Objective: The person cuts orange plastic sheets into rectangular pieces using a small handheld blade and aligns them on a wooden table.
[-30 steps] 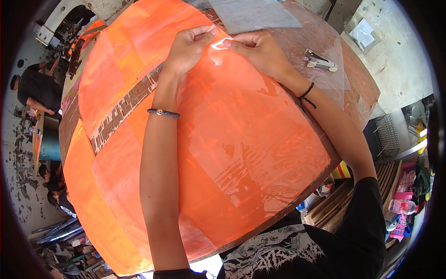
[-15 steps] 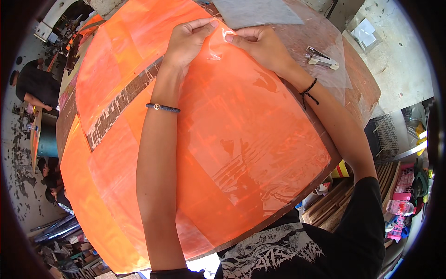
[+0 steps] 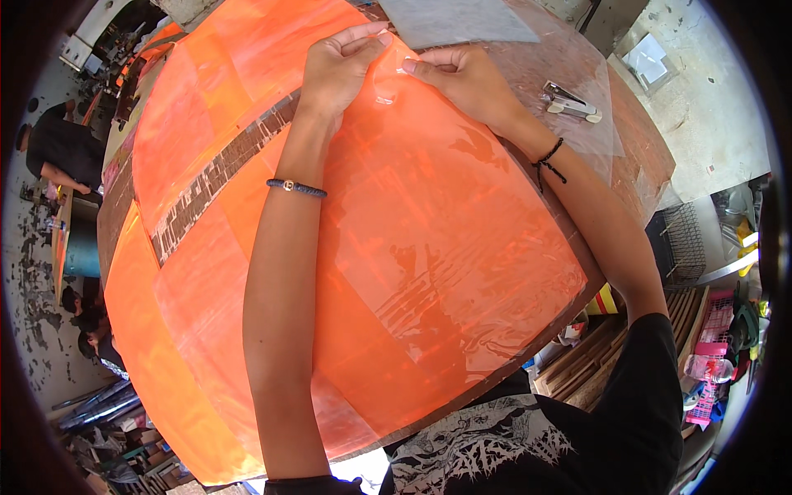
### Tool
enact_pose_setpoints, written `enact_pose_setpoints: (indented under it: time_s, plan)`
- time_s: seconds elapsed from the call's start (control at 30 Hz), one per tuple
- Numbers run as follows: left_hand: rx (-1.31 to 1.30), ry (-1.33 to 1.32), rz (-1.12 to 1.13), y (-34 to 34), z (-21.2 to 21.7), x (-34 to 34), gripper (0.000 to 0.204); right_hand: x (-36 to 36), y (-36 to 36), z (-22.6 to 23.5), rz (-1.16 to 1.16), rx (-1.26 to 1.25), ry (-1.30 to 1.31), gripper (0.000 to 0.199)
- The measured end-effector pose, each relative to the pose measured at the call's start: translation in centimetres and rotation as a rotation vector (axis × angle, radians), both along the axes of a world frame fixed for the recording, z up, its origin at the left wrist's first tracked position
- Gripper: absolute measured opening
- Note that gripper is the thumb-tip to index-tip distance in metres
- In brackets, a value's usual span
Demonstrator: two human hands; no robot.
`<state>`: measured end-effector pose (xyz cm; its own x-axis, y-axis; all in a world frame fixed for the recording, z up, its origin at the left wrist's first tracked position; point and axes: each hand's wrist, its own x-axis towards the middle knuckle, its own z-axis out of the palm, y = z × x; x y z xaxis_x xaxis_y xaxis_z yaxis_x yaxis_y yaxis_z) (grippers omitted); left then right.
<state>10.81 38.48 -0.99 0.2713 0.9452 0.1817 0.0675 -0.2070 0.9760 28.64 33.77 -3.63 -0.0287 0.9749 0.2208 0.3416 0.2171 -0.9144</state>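
Observation:
Glossy clear plastic film (image 3: 462, 239) lies over bright orange sheets (image 3: 346, 330) spread across the table. At the far corner of the film, my left hand (image 3: 342, 66) pinches its edge between thumb and fingers. Just to the right, my right hand (image 3: 458, 78) grips the same edge, thumb on top and fingers curled beneath. A small pucker of film shows between the two hands. More orange sheets (image 3: 206, 99) with paler film over them lie left of my left forearm.
A stapler (image 3: 571, 103) rests on a clear sheet (image 3: 594, 136) to the right. Behind my hands lies a greyish sheet (image 3: 458, 21). Wooden strips (image 3: 594, 363) and a wire basket (image 3: 685, 243) stand at the right, below the table. Other people (image 3: 66, 148) are at the far left.
My left hand and forearm have shifted very slightly right, and the pucker of film between my hands looks flatter. My right hand stays in place.

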Motion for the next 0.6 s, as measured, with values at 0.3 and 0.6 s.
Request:
enact_pose_setpoints:
  time_s: [0.3,0.6]
  plan:
    - [0.078,-0.006,0.047,0.1,-0.6,0.3,0.033,0.2,-0.1,0.1,0.021,-0.024,0.027,0.043]
    - [0.091,-0.079,0.132,-0.3,-2.2,1.4,0.03,2.4,-3.5,2.7,0.142,-0.146,-0.368,0.032]
